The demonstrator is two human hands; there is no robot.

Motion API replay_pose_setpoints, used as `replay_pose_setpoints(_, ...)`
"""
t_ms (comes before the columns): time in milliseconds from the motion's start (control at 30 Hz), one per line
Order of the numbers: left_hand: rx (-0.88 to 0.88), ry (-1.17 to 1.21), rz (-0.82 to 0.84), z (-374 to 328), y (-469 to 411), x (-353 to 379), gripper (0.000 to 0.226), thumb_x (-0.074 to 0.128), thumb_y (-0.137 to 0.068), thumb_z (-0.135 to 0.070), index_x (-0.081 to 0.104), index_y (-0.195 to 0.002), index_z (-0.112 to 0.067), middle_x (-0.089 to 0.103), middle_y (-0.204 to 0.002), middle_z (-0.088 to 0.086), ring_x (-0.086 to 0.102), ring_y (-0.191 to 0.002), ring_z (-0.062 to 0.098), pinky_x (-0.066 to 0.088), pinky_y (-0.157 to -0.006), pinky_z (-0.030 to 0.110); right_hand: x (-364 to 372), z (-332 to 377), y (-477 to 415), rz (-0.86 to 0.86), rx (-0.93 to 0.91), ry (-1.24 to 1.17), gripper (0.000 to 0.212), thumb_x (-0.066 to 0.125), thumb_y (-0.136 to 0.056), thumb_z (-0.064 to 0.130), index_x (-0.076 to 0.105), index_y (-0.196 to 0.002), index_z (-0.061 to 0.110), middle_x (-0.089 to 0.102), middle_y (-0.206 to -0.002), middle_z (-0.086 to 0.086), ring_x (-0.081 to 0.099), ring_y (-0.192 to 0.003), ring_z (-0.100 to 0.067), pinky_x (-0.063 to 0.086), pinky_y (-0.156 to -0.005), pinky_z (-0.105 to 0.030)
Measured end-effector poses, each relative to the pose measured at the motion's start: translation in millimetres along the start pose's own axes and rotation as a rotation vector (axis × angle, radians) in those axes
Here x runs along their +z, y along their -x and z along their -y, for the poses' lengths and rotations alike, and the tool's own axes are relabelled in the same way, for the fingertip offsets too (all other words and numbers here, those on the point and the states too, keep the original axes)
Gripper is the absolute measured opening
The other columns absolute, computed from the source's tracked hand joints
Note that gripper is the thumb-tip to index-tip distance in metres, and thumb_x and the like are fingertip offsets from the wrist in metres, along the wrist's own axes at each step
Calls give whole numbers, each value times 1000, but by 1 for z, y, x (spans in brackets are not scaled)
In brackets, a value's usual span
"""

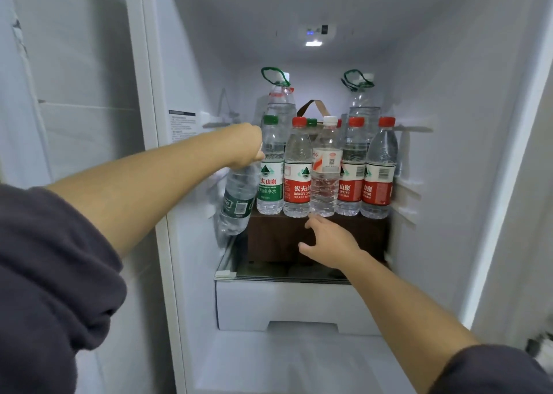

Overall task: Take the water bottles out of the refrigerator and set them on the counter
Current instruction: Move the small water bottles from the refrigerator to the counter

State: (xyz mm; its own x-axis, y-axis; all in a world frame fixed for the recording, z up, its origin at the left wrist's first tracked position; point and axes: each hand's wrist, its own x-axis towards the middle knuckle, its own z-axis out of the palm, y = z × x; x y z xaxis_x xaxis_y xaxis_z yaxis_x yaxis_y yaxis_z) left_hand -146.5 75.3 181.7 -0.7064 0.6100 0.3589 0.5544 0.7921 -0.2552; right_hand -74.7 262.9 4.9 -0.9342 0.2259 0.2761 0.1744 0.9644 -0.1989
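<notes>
While the left hand [247, 146] clamps a tilted clear plastic bottle with a dark green label [238, 197] by its neck, the right hand [326, 239] reaches open-fingered. Five upright clear bottles front the white refrigerator [449, 124], atop a dark brown box [278, 238].

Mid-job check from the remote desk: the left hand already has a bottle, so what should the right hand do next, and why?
Probably raise the right hand and close it on the white-capped bottle. It hovers open just below that bottle, which stands foremost on the brown box, while the left hand already grips the dark-labelled bottle.

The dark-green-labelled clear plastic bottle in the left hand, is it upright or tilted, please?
Tilted: the dark-green-labelled clear plastic bottle hangs slanted from the left hand, base swung leftwards.
</notes>
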Motion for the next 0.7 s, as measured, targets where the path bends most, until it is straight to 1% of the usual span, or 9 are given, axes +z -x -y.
replay_pose_setpoints(33,12,42,-15,-3,4,-10,35,53,-96,-24,52,-128,-9,58,-118,15,58,-99,28,43,-77,31,-1,0,0,4,13,-27,60,59,-90,49,41,-141,21,38,-152,3,49,-127,-18,42,-107,-42)
replay_pose_setpoints(100,75,111,19,-13,3,-11,48,56,-94,-14,43,-140,-13,58,-111,12,56,-87,22,43,-69,26,1,-2,2,29,23,-97,71,60,-89,52,31,-148,26,29,-158,2,35,-141,-20,18,-120,-52)
replay_pose_setpoints(167,15,286,38,-25,2,-2,39,57,-95,-24,53,-130,-9,56,-87,2,52,-68,13,40,-57,21,7,-4,5,83,20,-274,86,65,-85,55,19,-153,31,14,-163,4,11,-150,-19,4,-120,-57)
replay_pose_setpoints(233,68,289,53,-41,0,9,36,56,-96,-27,56,-122,-3,54,-83,2,54,-66,13,40,-53,23,14,-2,13,118,30,-544,97,73,-79,54,14,-154,34,14,-163,4,9,-150,-19,14,-121,-52)
replay_pose_setpoints(300,109,361,54,-54,-4,31,33,53,-98,-24,53,-121,-1,55,-90,6,56,-76,19,44,-60,28,20,1,17,85,38,-708,97,78,-77,46,20,-153,30,29,-158,5,27,-144,-15,29,-115,-37)
replay_pose_setpoints(367,160,467,45,-65,-10,48,30,51,-98,-31,58,-110,-4,55,-84,2,55,-78,18,44,-67,28,21,2,16,24,100,-795,84,79,-79,33,32,-149,25,47,-146,6,44,-130,-9,39,-104,-30)
replay_pose_setpoints(533,215,560,48,-82,-20,68,24,51,-98,-36,51,-97,-12,57,-78,2,53,-64,14,40,-54,25,27,-3,9,-118,249,-851,59,80,-79,24,50,-131,21,62,-117,8,60,-112,-12,51,-95,-33)
replay_pose_setpoints(633,170,719,-37,-69,-18,85,27,46,-98,-39,45,-82,-18,53,-77,1,49,-64,14,38,-57,31,29,-4,7,-138,283,-824,56,79,-81,25,50,-129,20,63,-119,5,59,-110,-13,51,-95,-34)
replay_pose_setpoints(700,44,643,-89,-58,-6,114,26,39,-100,-35,46,-82,-17,58,-90,6,55,-74,21,40,-64,34,31,-7,6,-165,322,-805,57,78,-81,25,48,-130,19,62,-125,1,59,-112,-15,51,-96,-37)
